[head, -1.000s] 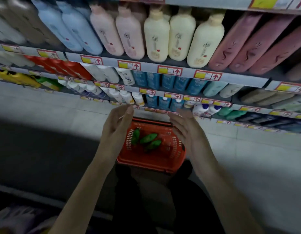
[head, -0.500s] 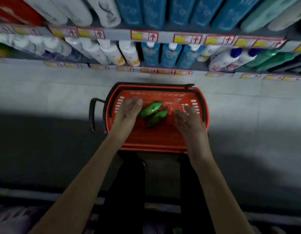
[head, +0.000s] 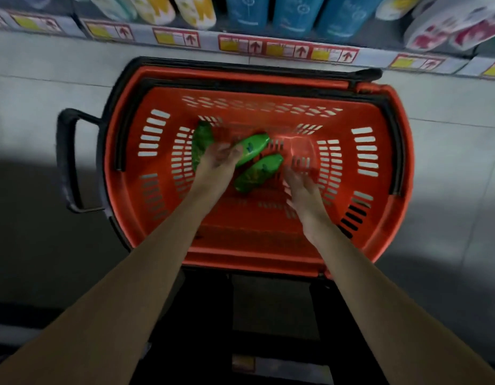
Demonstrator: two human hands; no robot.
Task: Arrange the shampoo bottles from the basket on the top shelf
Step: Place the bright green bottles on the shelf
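Shampoo bottles (head: 254, 147), three green ones, lie on their sides in the bottom of the red basket (head: 254, 259), which sits on the pale tiled floor (head: 449, 115) in front of you. The left bottle (head: 202, 137) lies close to the basket's left wall. The middle bottle (head: 264, 141) and the lower bottle (head: 259, 173) lie slanted just beside each other near the centre. Your left hand (head: 217, 165) is down inside the basket between the left bottle and the middle bottle, with its fingertips at the near end of the middle one. Blur hides the fingers, so you cannot tell whether it grips anything. Your right hand (head: 303, 190) hovers just to the right of the lower bottle, fingers spread and straight, holding nothing. A black handle (head: 66, 162) sticks out from the basket's left side. Past the far rim runs a shelf edge (head: 207, 41) with yellow and red price labels (head: 236, 45), and blue bottles (head: 293, 9) stand above it.
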